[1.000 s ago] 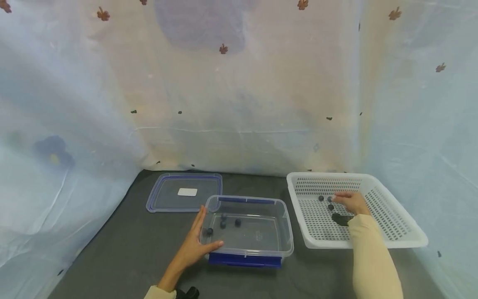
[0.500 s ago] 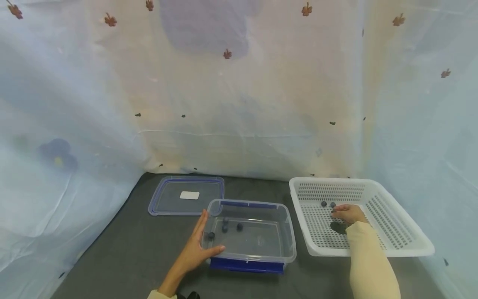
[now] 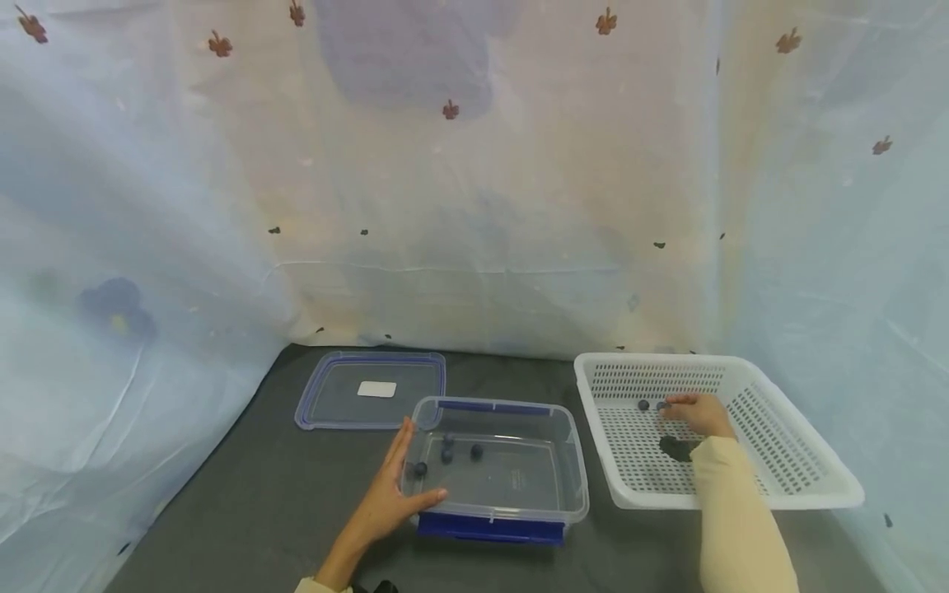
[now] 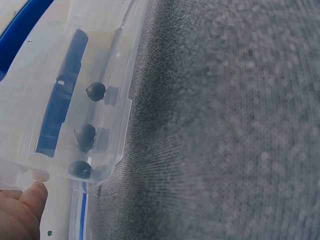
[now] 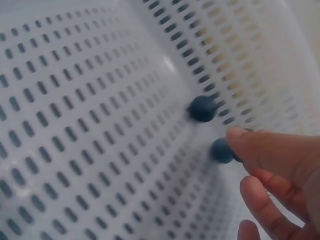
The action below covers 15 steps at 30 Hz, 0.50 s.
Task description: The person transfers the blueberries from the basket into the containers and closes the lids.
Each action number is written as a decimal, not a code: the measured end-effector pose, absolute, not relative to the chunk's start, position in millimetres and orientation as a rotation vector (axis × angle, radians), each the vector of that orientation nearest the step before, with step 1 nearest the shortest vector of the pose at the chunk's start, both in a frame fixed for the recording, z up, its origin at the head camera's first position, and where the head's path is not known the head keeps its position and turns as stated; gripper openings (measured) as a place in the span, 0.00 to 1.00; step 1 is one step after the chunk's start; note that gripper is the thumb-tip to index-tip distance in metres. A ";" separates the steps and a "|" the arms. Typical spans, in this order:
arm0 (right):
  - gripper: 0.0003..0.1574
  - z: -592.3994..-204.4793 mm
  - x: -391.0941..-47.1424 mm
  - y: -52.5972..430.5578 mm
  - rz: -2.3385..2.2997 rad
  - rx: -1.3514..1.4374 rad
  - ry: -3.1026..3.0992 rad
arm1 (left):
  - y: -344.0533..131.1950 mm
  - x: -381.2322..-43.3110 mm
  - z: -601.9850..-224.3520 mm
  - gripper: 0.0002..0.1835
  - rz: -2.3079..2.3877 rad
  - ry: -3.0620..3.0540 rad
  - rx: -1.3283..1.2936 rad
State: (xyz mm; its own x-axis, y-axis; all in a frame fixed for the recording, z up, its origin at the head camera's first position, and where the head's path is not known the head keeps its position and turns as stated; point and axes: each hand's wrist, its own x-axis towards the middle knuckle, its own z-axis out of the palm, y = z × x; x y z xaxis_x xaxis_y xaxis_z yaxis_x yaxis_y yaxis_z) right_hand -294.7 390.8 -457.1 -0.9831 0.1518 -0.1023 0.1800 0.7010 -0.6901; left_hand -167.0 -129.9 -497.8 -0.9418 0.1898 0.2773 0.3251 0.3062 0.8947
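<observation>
In the white basket: my right hand [image 3: 697,413] pinches a dark ball [image 5: 238,158], mostly hidden behind my thumb, low near the basket's [image 3: 815,501] far side.
Loose in the basket: a second ball [image 5: 223,151] sits right beside my thumb, a third ball [image 5: 202,108] a little away from it.
At the clear box: my left hand [image 3: 385,494] grasps nothing; I spread it round the left end, fingers straight along the side, thumb at the near rim.
Inside the box [image 3: 575,465]: more dark balls [image 3: 477,452], toward the left end.
Behind the box: a blue-edged lid [image 3: 326,399] lies flat on dark cloth [image 3: 259,486].
</observation>
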 end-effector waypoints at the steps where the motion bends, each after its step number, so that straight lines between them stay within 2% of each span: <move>1: 0.28 -453.7 -294.8 389.8 -1.152 0.260 2.895 | -129.5 -167.1 -498.0 0.61 -1.716 -2.440 -0.488; 8: 0.27 -430.0 -293.8 369.5 -1.112 0.177 3.056 | -128.8 -167.0 -498.1 0.61 -1.736 -2.428 -0.497; 15: 0.28 -408.9 -290.5 343.4 -1.424 0.091 3.086 | -131.3 -167.5 -500.2 0.60 -1.716 -2.430 -0.495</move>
State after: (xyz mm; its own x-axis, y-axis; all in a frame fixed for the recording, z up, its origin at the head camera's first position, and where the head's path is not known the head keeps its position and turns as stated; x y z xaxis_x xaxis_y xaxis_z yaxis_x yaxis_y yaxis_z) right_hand -290.5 343.4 -408.9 -0.9655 0.1549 0.2095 -0.0590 0.6533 -0.7548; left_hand -167.5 -131.3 -500.2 -0.9384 0.1920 0.2874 0.3350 0.3010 0.8928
